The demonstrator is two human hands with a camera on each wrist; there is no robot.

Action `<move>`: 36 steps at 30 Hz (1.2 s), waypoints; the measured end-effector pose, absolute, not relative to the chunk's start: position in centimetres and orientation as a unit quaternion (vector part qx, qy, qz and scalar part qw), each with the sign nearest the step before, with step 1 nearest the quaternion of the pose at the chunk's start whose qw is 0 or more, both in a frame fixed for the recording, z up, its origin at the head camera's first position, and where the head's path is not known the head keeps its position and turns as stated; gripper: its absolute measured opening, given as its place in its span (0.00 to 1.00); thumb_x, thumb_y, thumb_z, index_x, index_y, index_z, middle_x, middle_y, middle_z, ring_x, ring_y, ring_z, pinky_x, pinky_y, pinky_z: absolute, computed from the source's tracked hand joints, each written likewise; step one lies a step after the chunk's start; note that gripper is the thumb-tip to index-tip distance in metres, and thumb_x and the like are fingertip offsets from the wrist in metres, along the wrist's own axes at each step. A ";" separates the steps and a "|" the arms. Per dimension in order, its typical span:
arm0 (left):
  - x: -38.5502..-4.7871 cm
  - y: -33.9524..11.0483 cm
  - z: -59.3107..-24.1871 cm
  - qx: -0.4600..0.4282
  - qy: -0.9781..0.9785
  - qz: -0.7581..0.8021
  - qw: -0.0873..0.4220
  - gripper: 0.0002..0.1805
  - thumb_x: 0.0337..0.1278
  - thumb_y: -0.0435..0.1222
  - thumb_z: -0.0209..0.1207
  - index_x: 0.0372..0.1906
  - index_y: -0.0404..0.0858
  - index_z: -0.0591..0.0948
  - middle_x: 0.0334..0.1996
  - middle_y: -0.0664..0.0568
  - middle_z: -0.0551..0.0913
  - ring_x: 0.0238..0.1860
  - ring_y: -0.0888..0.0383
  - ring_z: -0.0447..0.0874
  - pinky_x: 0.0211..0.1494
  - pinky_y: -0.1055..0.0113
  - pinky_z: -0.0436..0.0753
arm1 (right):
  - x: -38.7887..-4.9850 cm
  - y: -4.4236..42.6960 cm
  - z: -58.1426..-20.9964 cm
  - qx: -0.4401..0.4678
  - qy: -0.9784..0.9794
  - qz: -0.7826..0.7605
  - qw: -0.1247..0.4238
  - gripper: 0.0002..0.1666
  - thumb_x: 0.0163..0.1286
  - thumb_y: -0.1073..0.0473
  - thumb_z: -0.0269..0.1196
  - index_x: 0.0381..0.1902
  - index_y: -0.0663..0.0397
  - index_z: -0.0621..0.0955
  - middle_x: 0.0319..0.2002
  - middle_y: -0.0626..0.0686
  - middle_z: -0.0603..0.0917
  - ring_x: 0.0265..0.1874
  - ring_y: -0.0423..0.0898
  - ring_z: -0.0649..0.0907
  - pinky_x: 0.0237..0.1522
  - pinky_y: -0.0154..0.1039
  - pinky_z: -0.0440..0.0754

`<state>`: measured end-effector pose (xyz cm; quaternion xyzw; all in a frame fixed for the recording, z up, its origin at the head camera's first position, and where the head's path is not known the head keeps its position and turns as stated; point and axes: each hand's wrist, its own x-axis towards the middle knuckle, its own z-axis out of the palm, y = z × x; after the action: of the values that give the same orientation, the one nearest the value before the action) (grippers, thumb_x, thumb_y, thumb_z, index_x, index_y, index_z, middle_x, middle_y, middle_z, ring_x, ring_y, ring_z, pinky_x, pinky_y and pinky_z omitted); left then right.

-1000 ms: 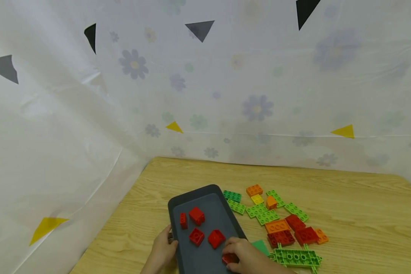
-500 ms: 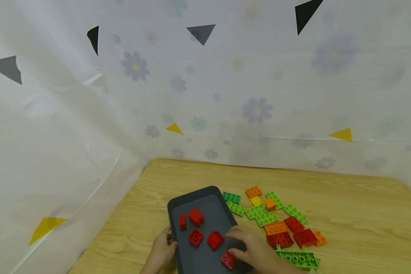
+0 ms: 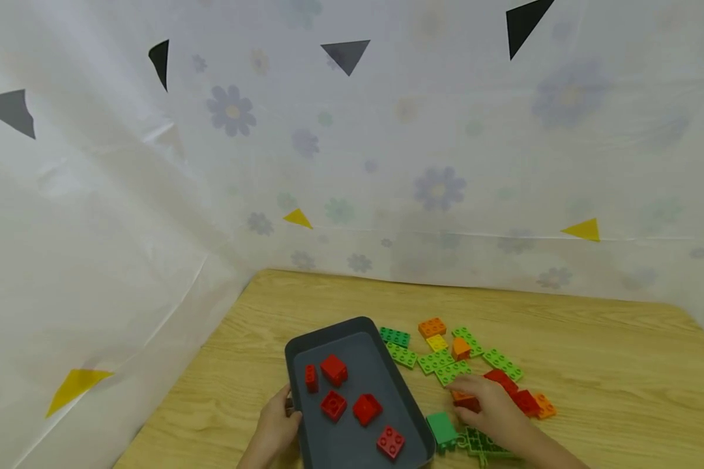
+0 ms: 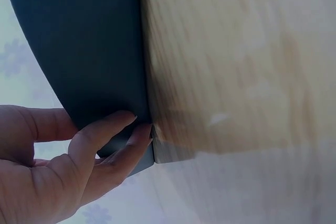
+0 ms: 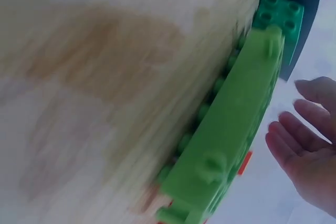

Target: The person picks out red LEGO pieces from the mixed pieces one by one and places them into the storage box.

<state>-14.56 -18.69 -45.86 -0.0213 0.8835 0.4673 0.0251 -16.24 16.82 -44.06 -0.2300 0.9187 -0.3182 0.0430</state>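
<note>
My left hand (image 3: 272,423) holds the left rim of a dark grey tray (image 3: 381,371); in the left wrist view its fingers and thumb lie on either side of the tray's edge (image 4: 94,51). Several red toy bricks lie apart in the tray, among them a studded brick (image 3: 390,442) near the front right. Outside the tray, my right hand (image 3: 495,407) hovers over an orange brick (image 3: 462,396) and red bricks (image 3: 526,402), partly hiding them. The right wrist view shows this hand (image 5: 310,145) with fingers loosely spread and nothing between them.
Under the right forearm lies a light green wheel-base piece (image 3: 484,444), next to a green brick (image 3: 442,430) by the tray's edge. Light green bricks (image 3: 454,372), a yellow brick (image 3: 437,342) and an orange brick (image 3: 431,327) lie farther back on the wooden table (image 3: 610,365).
My right hand has let go of a red brick at the tray's front right and moved right to the bricks on the table. My left hand stays on the tray.
</note>
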 end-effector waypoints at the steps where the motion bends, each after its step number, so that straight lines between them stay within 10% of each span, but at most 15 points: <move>1: -14.6 -18.7 -45.8 -0.023 0.884 0.466 0.024 0.29 0.47 0.19 0.52 0.58 0.14 0.62 0.40 0.29 0.80 0.41 0.42 0.81 0.40 0.58 0.84 | -16.3 17.4 -44.1 -0.228 0.919 -0.316 0.053 0.20 0.54 0.66 0.66 0.47 0.62 0.81 0.48 0.62 0.81 0.47 0.63 0.79 0.39 0.47 0.84; 14: -14.4 -18.7 -45.6 -0.038 0.886 0.461 0.037 0.29 0.48 0.20 0.52 0.59 0.15 0.62 0.41 0.30 0.79 0.43 0.41 0.80 0.42 0.56 0.84 | -17.7 19.9 -44.6 -0.232 0.907 -0.321 0.141 0.21 0.52 0.70 0.64 0.47 0.64 0.80 0.48 0.64 0.78 0.46 0.64 0.77 0.30 0.35 0.79; 36: -14.5 -18.6 -45.6 -0.027 0.879 0.474 0.036 0.29 0.48 0.19 0.51 0.60 0.15 0.61 0.40 0.29 0.80 0.42 0.42 0.81 0.41 0.58 0.85 | -18.0 19.4 -44.6 -0.257 0.926 -0.244 0.131 0.16 0.50 0.68 0.68 0.40 0.59 0.81 0.39 0.53 0.80 0.36 0.49 0.79 0.30 0.36 0.80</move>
<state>-14.50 -18.62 -45.58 -0.0270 0.8791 0.4745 0.0355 -17.99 19.44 -44.63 -0.2569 0.9259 -0.2440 0.1313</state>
